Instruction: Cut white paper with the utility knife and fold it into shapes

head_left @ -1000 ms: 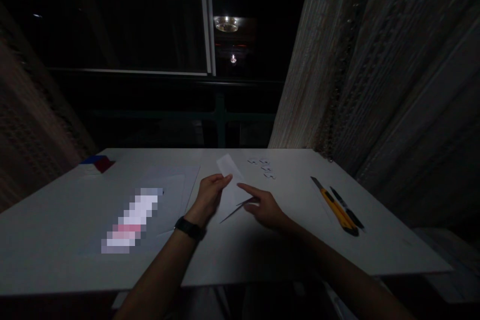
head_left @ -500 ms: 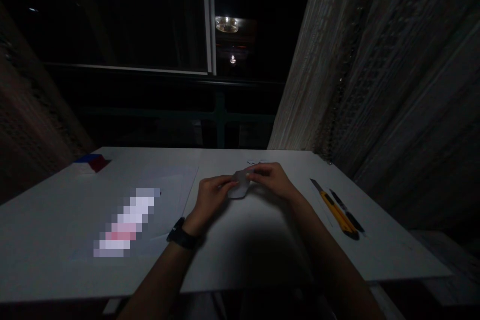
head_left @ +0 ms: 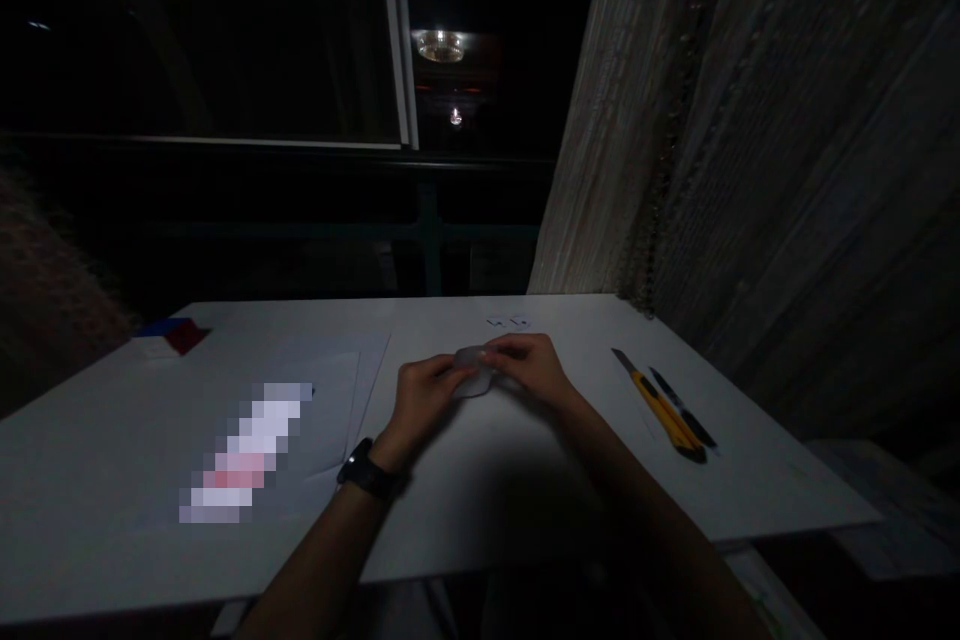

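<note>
Between my two hands, over the middle of the white table (head_left: 480, 520), is a small pale piece of paper (head_left: 472, 383). My left hand (head_left: 421, 398) pinches its left side with thumb and fingers. On the right side, my right hand (head_left: 534, 367) also grips it, fingertips together near its upper edge. The paper looks bent or folded, though the dim light hides the detail. Just beyond my right hand lie small paper pieces with dark marks (head_left: 510, 322). A dark watch (head_left: 367, 468) is on my left wrist.
On the right lie a yellow utility knife (head_left: 666, 415), blade out, and a black pen (head_left: 682, 408). Paper sheets (head_left: 341, 410) lie on the left, partly blurred out. A blue, red and white block (head_left: 171, 338) sits at the far left edge. Curtains (head_left: 592, 140) hang behind.
The view has shifted slightly to the right. The paper in my hands is tilted differently, with less of its face showing. The marked pieces behind my right hand are more visible.
</note>
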A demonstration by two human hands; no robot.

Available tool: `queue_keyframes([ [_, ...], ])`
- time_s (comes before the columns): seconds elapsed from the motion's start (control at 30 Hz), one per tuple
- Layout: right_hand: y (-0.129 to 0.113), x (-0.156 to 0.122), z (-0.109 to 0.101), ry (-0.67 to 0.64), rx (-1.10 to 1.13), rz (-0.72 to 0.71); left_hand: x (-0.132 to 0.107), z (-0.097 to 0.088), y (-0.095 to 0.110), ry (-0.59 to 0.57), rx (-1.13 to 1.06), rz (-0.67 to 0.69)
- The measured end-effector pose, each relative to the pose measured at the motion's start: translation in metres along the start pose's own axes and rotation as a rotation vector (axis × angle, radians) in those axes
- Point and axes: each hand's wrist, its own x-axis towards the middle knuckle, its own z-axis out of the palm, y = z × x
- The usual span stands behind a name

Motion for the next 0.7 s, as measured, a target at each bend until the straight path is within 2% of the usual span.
queue_keyframes([
  [0.13,-0.0023,-0.0015,-0.0004,-0.047,0.019,-0.033,-0.0004,-0.0013,-0.0006,0.012,0.023,0.02],
  [0.4,-0.0026,-0.0012,-0.0036,-0.055,0.027,-0.004,-0.0024,-0.0026,0.0038,-0.022,0.007,0.055],
  [0.7,-0.0055,-0.0006,-0.0087,-0.06,0.064,0.037,-0.0013,-0.0021,0.0019,-0.063,-0.039,-0.019],
])
